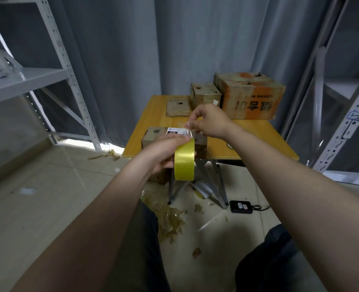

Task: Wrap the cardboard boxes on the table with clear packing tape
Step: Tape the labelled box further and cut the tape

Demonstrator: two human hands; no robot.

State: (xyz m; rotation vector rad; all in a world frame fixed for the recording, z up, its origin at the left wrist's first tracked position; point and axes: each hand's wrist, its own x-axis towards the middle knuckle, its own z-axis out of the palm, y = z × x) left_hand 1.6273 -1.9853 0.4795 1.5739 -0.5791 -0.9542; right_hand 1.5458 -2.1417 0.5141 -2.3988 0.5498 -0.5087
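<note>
Step in hand, as I read it: freeing a length of tape to start on the near box. Left hand (166,152) is curled round the roll (184,163), held on edge in the air over the table's near edge. Right hand (210,121) pinches the free strip (188,131) between thumb and forefinger, stretched a short way up from the roll. Near box (153,137) sits at the near-left edge of the table (258,140), white label (175,130) on top. Three more sit at the far-right corner: big box (252,98), mid box (205,95) close against its left, flat box (177,106) just beside that. All are closed, contents hidden. Next move, I judge: pull more strip, lay its end on the near box's top and press it flat without creasing.
</note>
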